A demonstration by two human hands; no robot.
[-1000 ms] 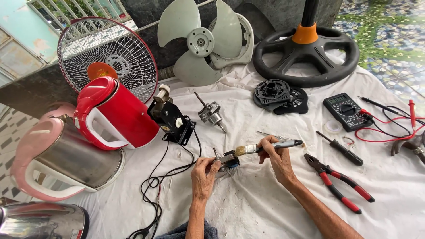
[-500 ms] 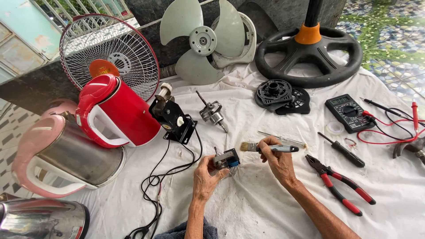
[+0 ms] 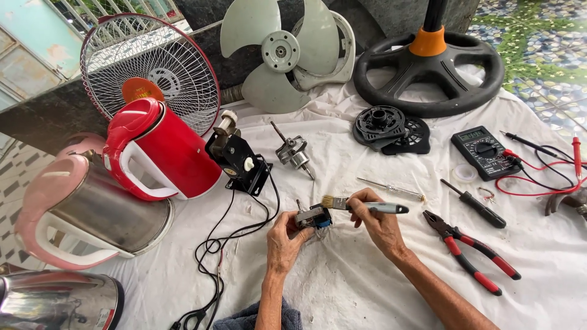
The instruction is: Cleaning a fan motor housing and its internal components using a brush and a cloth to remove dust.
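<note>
White cloth (image 3: 342,287) covers the work surface. Black fan base (image 3: 391,91) with orange collar at far edge, upper right. Wire fan guard (image 3: 177,91) leans at upper left; grey three-blade fan blade (image 3: 278,55) lies between guard and base. Pink-and-steel kettle (image 3: 85,211) at left, on its side; red kettle (image 3: 165,150) just beside it, nearer centre. A black motor block (image 3: 235,156) touches the red kettle's right side, its black cord (image 3: 214,244) trailing toward the near edge. Black round plastic housing (image 3: 388,127) sits below the fan base. Multimeter (image 3: 483,153) at right, red and black leads running off beside it. Red-handled pliers (image 3: 474,260) lie right of the person's right forearm. Black-handled screwdriver (image 3: 476,205) above the pliers.

Left hand (image 3: 284,238): fingers curled up, pinching a small blue-and-metal electrical part (image 3: 313,217) held just above the cloth, centre of view. What kind of part it is, possibly a small switch or timer unit, cannot be told. Right hand (image 3: 376,223): fingers closed round the pale blue handle of a small paintbrush (image 3: 367,206), held level, bristles touching the part's top.
</note>
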